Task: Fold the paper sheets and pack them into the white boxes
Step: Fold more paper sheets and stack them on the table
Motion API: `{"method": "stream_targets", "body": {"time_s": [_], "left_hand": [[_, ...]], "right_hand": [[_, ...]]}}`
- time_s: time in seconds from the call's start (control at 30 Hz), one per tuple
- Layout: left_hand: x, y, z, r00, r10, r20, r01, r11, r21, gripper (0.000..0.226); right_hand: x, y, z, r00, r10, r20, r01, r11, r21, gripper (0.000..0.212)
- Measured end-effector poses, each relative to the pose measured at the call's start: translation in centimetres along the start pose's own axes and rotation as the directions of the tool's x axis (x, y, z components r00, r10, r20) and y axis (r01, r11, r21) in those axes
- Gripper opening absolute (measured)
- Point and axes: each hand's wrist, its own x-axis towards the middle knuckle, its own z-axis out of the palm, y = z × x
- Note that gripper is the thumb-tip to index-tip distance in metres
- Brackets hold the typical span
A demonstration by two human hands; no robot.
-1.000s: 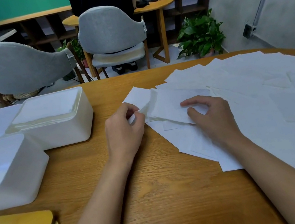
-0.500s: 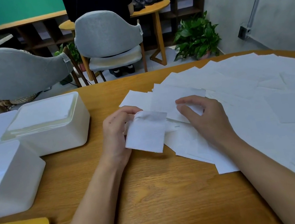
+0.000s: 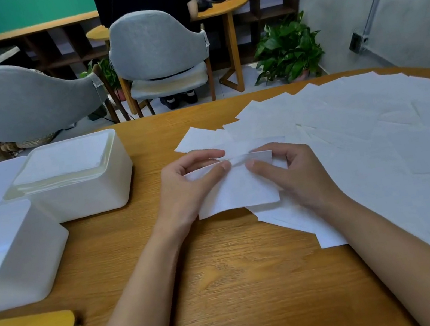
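Just right of the filled white box, one paper sheet is held over the table. It is pinched along its far edge by the left hand at one end and the right hand at the other, with thumbs on the near face and fingers curled behind. That far edge appears doubled over, so a fold is judged to be just begun. The rest of the sheet slopes down toward the person, below both thumbs. For a clean result, the corners should be matched squarely before any crease is pressed, and the crease is best run flat against bare wood. Farther right of that box, loose sheets are spread in an overlapping fan. Nearer the person than that box, just beside it, a second white box is seen, its contents unclear.
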Motion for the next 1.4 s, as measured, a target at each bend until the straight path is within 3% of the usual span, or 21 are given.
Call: {"method": "stream_targets", "body": {"time_s": [0.23,0.4,0.63,0.87,0.97,1.07,1.17,1.23,1.4], "left_hand": [[0.1,-0.1,0.4,0.996,0.027,-0.088,-0.026,1.000,0.016,0.019],[0.2,-0.5,0.8,0.993,0.026,-0.118,-0.026,1.000,0.005,0.017],[0.2,-1.0,1.3,0.992,0.051,-0.118,-0.049,0.999,0.018,0.016],[0.4,-1.1,1.1,0.994,0.062,-0.093,-0.059,0.998,0.028,0.034],[0.6,-1.4,1.0,0.997,0.022,-0.073,-0.021,1.000,0.013,0.034],[0.9,-1.9,0.7,0.996,0.049,-0.076,-0.045,0.997,0.056,0.032],[1.0,-2.6,0.3,0.980,0.156,-0.124,-0.119,0.956,0.267,0.030],[0.7,-2.8,0.2,0.974,0.219,-0.059,-0.165,0.864,0.475,0.033],[0.5,-3.1,0.7,0.978,0.170,0.123,-0.209,0.749,0.628,0.039]], "right_hand": [[-0.3,-0.3,0.6,0.987,-0.107,0.123,0.117,0.990,-0.081,0.060],[-0.5,-0.5,0.9,0.981,-0.139,0.136,0.160,0.975,-0.155,0.072],[-0.8,-0.9,0.8,0.978,-0.168,0.127,0.193,0.955,-0.225,0.065],[-0.7,-1.2,0.2,0.959,-0.265,0.099,0.277,0.951,-0.140,0.027],[-0.2,-1.2,-0.6,0.980,-0.167,0.109,0.181,0.975,-0.127,0.030],[0.5,-0.7,-1.6,0.996,-0.075,0.041,0.083,0.961,-0.264,0.029],[1.1,-0.2,-2.4,0.992,-0.044,-0.118,0.001,0.941,-0.340,0.028],[1.2,0.0,-2.9,0.978,-0.031,-0.206,-0.038,0.945,-0.324,0.029],[1.4,0.1,-3.9,0.960,-0.016,-0.279,-0.069,0.953,-0.294,0.033]]}}
